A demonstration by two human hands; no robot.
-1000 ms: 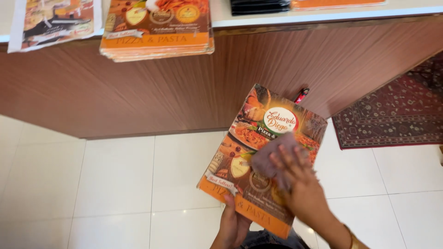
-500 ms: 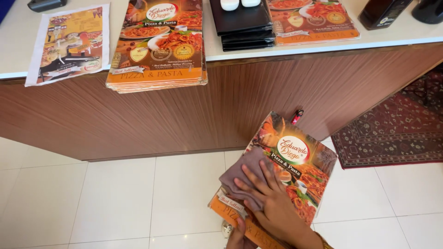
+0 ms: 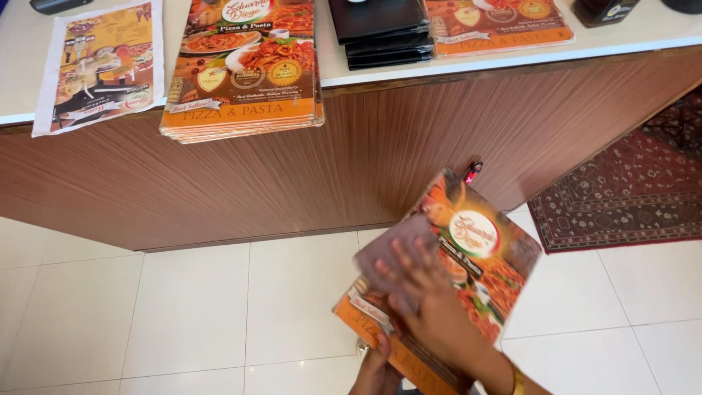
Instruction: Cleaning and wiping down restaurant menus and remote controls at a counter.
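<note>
An orange menu card (image 3: 490, 249) with food pictures is held tilted over the floor, low in the head view. My left hand (image 3: 375, 369) grips its lower edge from underneath. My right hand (image 3: 431, 311) lies flat on the menu's face and presses a greyish-mauve cloth (image 3: 391, 252) against its left part. The fingers of that hand are spread over the cloth. A gold bangle (image 3: 517, 380) shows on the right wrist.
A wood-fronted counter (image 3: 292, 183) with a white top runs across the back. On it lie a stack of orange menus (image 3: 245, 66), a white-edged menu (image 3: 99, 62), black folders (image 3: 384, 29) and another menu (image 3: 497, 22). A patterned red rug (image 3: 621, 183) lies right on white floor tiles (image 3: 183, 314).
My right hand and the cloth have slid from the menu's upper middle toward its left side. The view has tilted up, showing more of the counter top.
</note>
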